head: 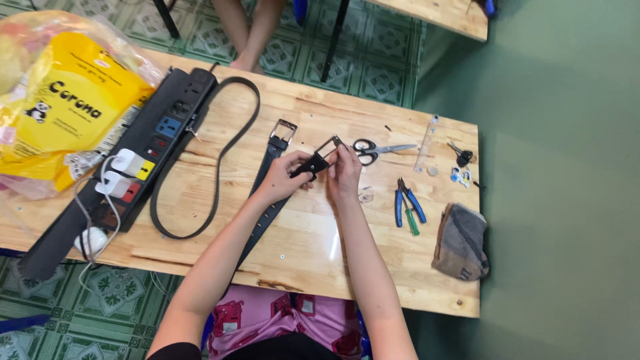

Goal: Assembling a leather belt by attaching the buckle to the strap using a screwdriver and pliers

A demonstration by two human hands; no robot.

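Head view shows both hands meeting at the middle of the wooden table (313, 233). Fingertips of the left hand (285, 175) pinch the black strap end of a belt (263, 213), while the right hand (345, 170) closes its fingers on the metal buckle (327, 149) at that same end. Scissors (373, 151) lie just beside the right hand at three o'clock. Blue-handled pliers (407, 203) sit at four o'clock. A second belt (220, 160) loops at nine o'clock, next to a black power strip (143, 143). At ten o'clock rests a yellow bag (60, 107).
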